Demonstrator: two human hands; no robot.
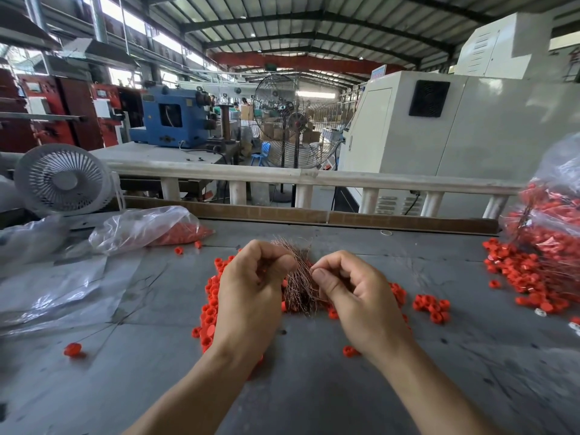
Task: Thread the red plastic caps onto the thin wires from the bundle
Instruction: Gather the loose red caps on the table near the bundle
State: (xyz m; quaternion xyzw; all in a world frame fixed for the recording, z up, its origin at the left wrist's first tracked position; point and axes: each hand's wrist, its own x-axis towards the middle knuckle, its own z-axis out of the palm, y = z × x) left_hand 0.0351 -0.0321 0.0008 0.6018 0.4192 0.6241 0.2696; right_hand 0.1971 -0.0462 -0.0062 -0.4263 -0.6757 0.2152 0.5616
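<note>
A bundle of thin reddish-brown wires (299, 277) stands between my two hands above the grey table (314, 387). My left hand (251, 293) grips the bundle with curled fingers and thumb. My right hand (351, 293) pinches wire strands at the bundle's right side between thumb and forefinger. Loose red plastic caps (209, 306) lie scattered on the table under and around both hands, with a small cluster of caps (431, 306) to the right. Whether a cap sits in either hand is hidden.
A clear bag of red caps (150, 229) lies at the back left beside a small white fan (62, 180). A large bag and heap of wired caps (546, 246) fills the right edge. One cap on a wire (72, 349) lies at the left, near crumpled plastic sheeting (56, 290).
</note>
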